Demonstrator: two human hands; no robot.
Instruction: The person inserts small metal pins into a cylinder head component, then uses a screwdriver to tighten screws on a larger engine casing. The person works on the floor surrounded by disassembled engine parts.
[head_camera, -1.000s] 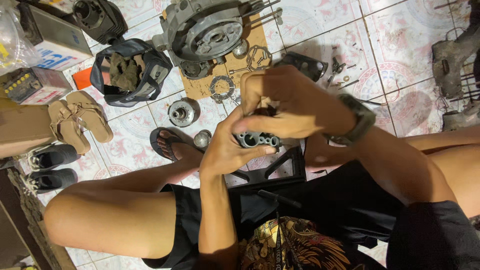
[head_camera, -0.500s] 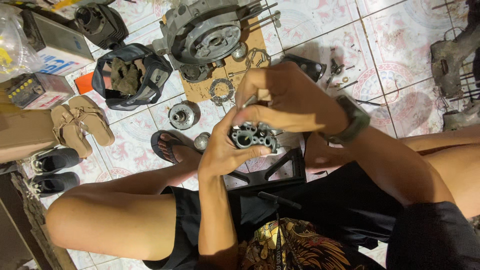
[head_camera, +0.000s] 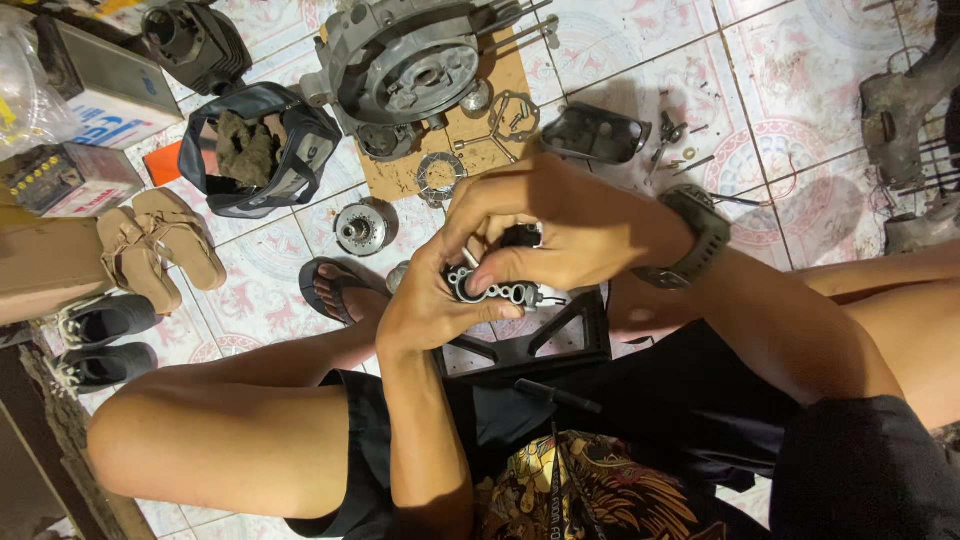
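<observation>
While the head view looks straight down, both hands meet at frame centre around a small metal part with round bores. The left hand cups it from below left; the right hand closes over it from above, fingers pinching its top edge. Its long axis runs left to right. An engine case lies on the floor, upper centre.

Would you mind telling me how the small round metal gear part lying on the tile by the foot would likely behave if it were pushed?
The round metal gear part looks solid, so probably heavy for its size and rigid. It lies flat on the glossy tile floor, so a push would likely slide it rather than roll it. Tipped onto its edge, its circular shape could roll.
</observation>
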